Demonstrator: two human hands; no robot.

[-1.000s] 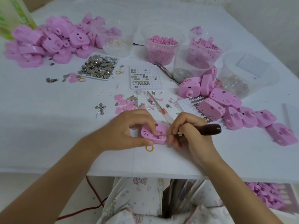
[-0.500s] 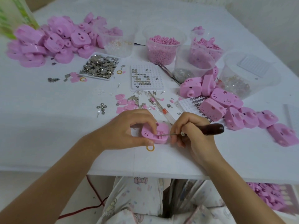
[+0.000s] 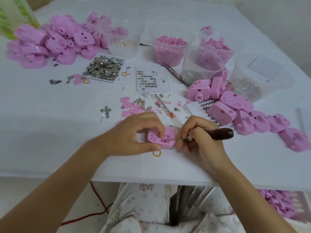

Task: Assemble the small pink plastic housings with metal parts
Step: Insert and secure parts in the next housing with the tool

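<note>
On white table (image 3: 50, 132), near front edge, pinches 1 pink housing (image 3: 168, 132) between thumb and curled fingers of left hand (image 3: 134, 133), apparently to steady its slot, and pokes into that slot with dark-handled pick (image 3: 222, 132) gripped in right hand (image 3: 200, 137), probably seating a metal part.

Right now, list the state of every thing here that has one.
pink housing, recess side up, held.
left hand, pinches the pink housing.
right hand, grips the pick.
pick, metal tip in the housing's recess.
yellow ring, lying loose by the housing.
bead tub, uncovered, nearly full.
grid tray, partly filled.
</note>
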